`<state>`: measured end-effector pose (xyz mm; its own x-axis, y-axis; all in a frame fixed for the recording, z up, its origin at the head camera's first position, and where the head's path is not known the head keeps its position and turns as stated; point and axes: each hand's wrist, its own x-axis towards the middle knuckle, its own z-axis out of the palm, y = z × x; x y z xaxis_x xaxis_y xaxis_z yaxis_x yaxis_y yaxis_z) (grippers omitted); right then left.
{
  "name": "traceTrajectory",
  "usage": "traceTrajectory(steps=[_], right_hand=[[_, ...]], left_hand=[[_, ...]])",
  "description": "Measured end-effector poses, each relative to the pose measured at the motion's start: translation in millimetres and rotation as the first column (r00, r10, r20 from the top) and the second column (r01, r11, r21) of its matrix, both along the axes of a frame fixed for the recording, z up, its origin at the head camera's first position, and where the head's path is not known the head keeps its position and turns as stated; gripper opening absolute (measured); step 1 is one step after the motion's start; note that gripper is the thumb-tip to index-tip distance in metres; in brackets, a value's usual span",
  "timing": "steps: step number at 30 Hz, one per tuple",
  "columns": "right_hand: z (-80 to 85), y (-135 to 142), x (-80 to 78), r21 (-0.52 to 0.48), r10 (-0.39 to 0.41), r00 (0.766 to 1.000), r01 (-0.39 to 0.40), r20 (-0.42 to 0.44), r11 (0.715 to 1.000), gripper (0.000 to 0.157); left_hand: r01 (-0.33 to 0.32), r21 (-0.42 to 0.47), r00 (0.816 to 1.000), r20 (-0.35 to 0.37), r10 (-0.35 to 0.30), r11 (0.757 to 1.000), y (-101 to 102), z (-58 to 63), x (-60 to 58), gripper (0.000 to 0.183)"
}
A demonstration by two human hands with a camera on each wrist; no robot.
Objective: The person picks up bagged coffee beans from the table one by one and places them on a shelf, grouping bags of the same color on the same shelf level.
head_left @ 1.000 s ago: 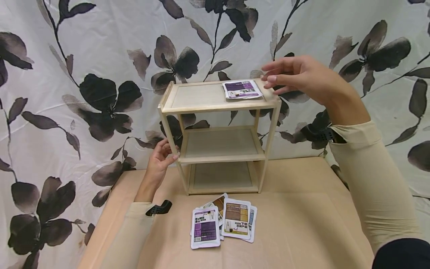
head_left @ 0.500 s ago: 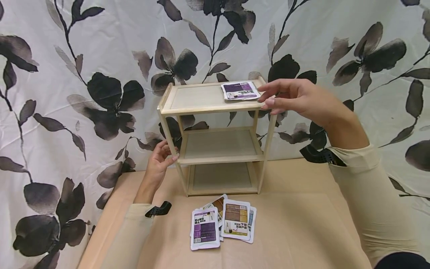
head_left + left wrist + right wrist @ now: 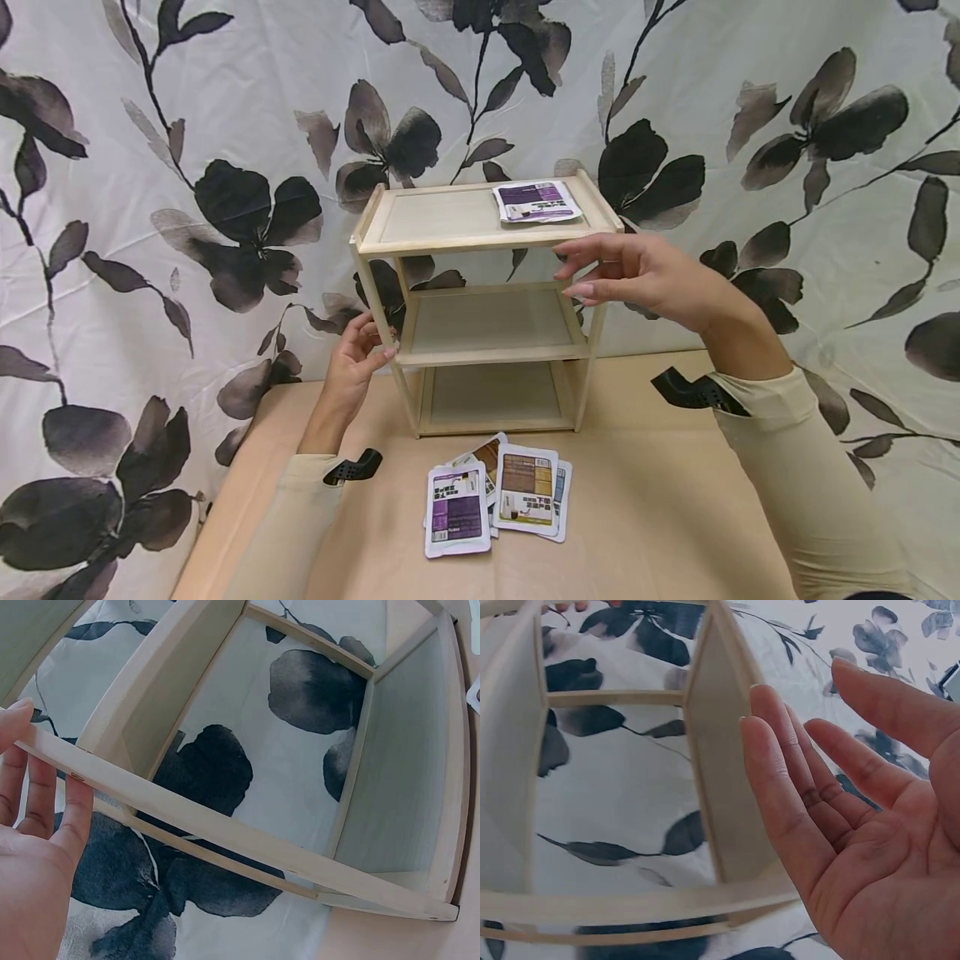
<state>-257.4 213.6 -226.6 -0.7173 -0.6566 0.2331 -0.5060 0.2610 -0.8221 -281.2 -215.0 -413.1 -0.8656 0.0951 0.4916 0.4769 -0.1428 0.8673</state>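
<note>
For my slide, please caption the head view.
Left grip holds a pale three-tier wooden rack, right grip empty; a flat purple-and-white packet on top, flat multicoloured packets in front.

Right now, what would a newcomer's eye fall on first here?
Probably the wooden three-tier shelf at centre, with a purple-and-white packet on its top's right side. Next, perhaps, the dark flowers on the white cloth behind. Overlapping packets lie on the table in front of the shelf.
</note>
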Motion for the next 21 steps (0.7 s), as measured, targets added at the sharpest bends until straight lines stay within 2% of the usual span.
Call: traceTrajectory(steps=[4,10,21], right_hand=[[-15.5,-6,0.8,-0.005,0.02,0.998,-0.02,0.056,1.0,0.051],[-38.1,-11,1.5,0.001,0.043,0.996,-0.043,0.081,0.999,0.05],[-67.9,-22,9.8,-0.018,0.065,0.988,-0.064,0.142,0.998,0.051]], left_hand=[[-0.002,-0.003,1.0,-0.001,0.002,1.0,0,-0.3,0.1,0.063],[0.01,-0.001,1.0,0.001,-0.01,1.0,-1,-1.2,-1.7,0.063],[0.008,-0.003,1.0,0.003,-0.008,1.0,-2,-1.5,-3.5,0.061]])
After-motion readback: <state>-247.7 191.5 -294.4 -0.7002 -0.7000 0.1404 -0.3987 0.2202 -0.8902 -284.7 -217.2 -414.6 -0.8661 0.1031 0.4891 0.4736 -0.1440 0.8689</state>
